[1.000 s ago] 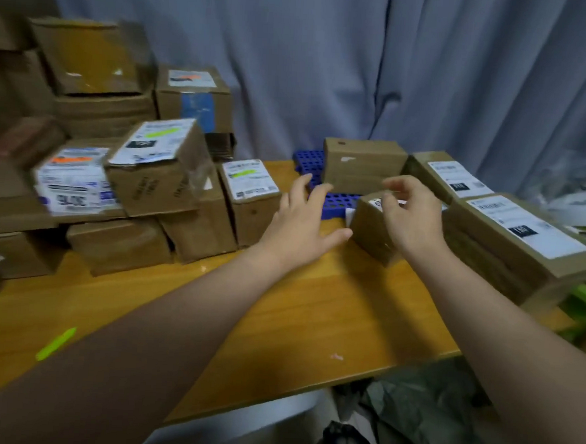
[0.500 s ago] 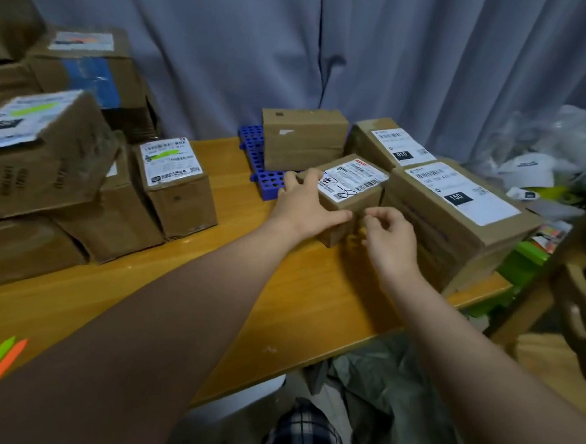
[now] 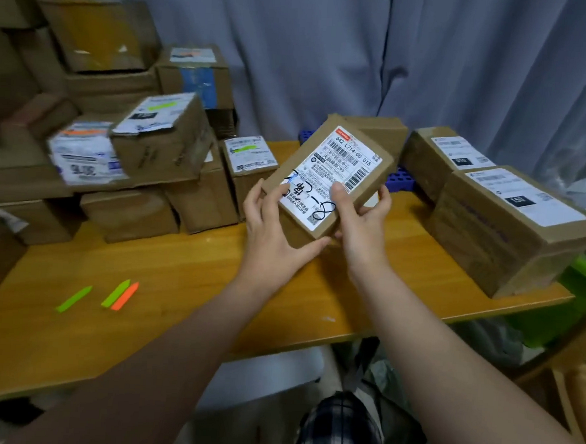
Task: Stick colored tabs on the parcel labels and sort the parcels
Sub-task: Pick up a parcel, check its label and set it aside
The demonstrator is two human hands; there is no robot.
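— What's nearest?

— Three colored tabs (image 3: 103,295), two green, one orange, flat on the table (image 3: 184,294), well left of my grip.

— And the grip?

— My left hand (image 3: 273,232) and right hand (image 3: 361,226) clasp a small parcel (image 3: 328,179), lifted and tilted, its label (image 3: 332,176) facing me, right thumb on it.

— Beyond?

— Left of the grip, tabbed parcels (image 3: 159,141) are stacked; right of it, two untabbed boxes (image 3: 510,228). A curtain (image 3: 329,52) hangs behind.

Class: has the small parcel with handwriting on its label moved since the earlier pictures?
Yes. The small parcel has been lifted off the table, tilted up in both hands.
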